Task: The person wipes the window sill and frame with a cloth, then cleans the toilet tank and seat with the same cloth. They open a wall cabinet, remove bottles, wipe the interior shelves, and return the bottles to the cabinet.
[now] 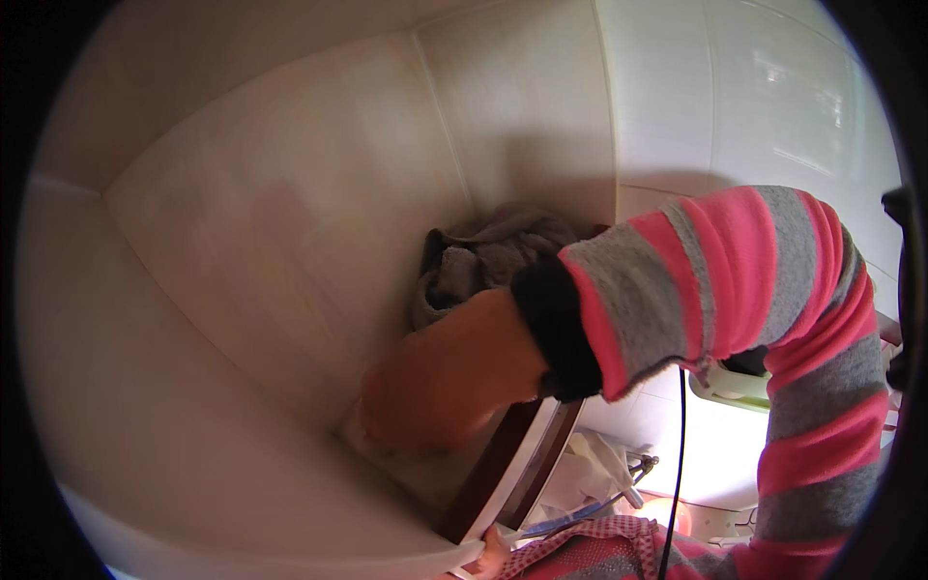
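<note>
My right hand (428, 391), in a pushed-back black cuff under a pink and grey striped sleeve (696, 275), reaches down against a pale tiled wall. A whitish patch, perhaps cloth (442, 467), lies by the hand; its fingers are blurred and mostly hidden, so a hold cannot be told. Just behind the wrist sits a crumpled grey-brown towel or cloth (500, 254) in the corner. At the bottom edge, part of my left hand (494, 554) touches the end of a white rim, beside a dark red and white frame (500, 471). Most of that hand is hidden.
Pale wall tiles (290, 203) stand close at the left and top, white glossy tiles (660, 94) at the right. A curved white surface (217, 493) spans the lower left. Beyond the frame hang whitish cloths (580, 471). A black cable (680, 449) hangs before the light area.
</note>
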A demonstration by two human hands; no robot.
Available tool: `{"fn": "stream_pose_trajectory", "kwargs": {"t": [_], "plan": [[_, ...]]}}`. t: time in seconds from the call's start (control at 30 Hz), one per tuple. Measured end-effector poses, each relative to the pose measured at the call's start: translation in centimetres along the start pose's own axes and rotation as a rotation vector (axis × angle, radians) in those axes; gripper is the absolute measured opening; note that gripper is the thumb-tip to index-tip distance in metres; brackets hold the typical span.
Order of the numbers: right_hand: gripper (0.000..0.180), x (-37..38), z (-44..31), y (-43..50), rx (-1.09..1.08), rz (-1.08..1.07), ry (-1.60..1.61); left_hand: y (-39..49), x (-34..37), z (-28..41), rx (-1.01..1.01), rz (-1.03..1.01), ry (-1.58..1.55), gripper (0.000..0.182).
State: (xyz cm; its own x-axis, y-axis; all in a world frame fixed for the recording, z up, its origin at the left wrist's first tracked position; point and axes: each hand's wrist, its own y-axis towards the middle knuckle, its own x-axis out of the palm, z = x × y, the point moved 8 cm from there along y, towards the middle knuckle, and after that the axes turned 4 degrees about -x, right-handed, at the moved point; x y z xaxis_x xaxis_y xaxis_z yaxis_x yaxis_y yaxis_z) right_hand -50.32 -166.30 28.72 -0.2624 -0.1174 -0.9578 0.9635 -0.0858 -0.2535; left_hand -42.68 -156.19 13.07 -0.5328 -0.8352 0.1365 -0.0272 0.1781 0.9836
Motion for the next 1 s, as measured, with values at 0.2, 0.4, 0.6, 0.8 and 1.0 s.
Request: {"fn": "stream_pose_trajectory", "kwargs": {"t": [0.2,0.4,0.6,0.8,1.0], "plan": [[0.021,0.3,1.0,-0.2,0.161,-0.072,0.096,4.8,-1.1,0.5,-0.284,-0.245,-0.122,0.044],[0.017,-0.7,5.3,-2.7,0.212,0.217,0.352,6.0,-0.4,0.4,-0.397,-0.417,-0.244,0.077],[0.017,-2.3,5.8,-12.6,0.695,0.353,0.822,4.9,0.4,0.6,-0.373,-0.306,-0.309,0.076],[0.014,-3.5,3.2,-16.1,0.822,0.342,0.761,6.1,0.4,0.8,-0.348,-0.328,-0.380,0.085],[0.015,-3.5,1.5,-20.1,0.854,0.420,0.803,6.6,1.6,1.2,-0.370,-0.321,-0.434,0.079]]}}
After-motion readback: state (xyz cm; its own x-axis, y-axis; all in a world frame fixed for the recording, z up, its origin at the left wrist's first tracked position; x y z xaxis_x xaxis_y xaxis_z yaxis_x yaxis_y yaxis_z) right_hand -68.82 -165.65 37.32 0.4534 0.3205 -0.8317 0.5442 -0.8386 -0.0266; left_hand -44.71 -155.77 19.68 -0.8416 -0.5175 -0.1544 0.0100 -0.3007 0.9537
